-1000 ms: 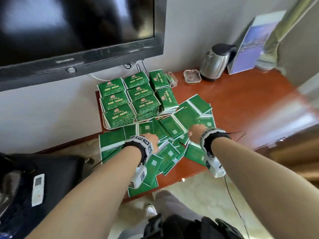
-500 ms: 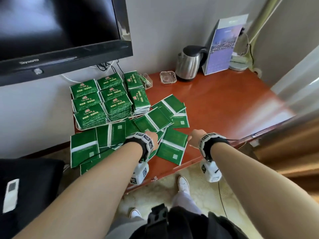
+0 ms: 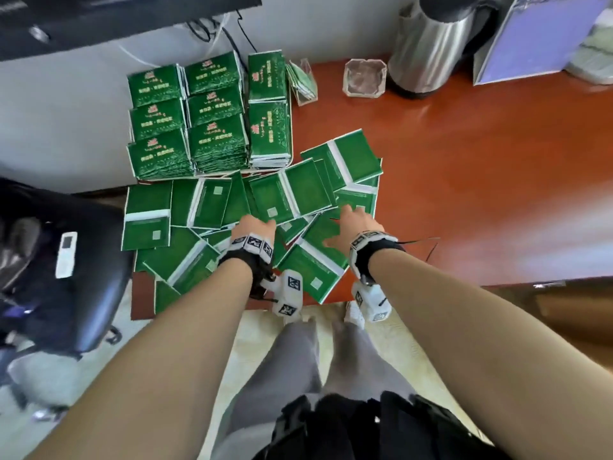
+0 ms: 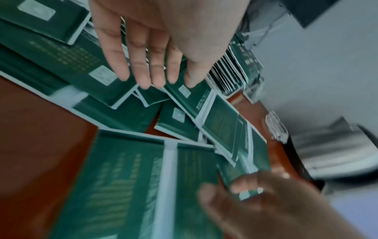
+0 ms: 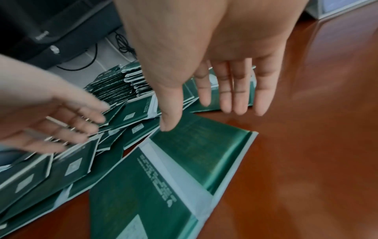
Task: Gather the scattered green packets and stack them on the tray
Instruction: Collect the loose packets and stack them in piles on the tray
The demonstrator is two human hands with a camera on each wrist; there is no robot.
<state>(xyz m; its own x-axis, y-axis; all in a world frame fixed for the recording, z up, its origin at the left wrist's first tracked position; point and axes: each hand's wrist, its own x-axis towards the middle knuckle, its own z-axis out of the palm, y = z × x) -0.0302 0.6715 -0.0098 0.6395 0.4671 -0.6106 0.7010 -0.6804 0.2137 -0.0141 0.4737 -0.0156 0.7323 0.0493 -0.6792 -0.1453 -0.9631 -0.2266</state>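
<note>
Several stacks of green packets stand close together on the tray, which is almost hidden beneath them, at the table's back left. In front of it loose green packets lie overlapping, face down. My left hand hovers over the middle of the pile, fingers straight in the left wrist view; I cannot tell whether they touch. My right hand is spread flat over the pile's right side, its fingers straight and holding nothing. A large packet lies under that wrist.
A steel kettle, a glass ashtray and a standing booklet are at the back. A clear holder stands beside the tray. A black chair with a remote is left of the table. Bare red tabletop extends to the right.
The head view has tipped down and closer. Both hands have moved forward into the loose pile, and the right hand's fingers have spread out over the packets.
</note>
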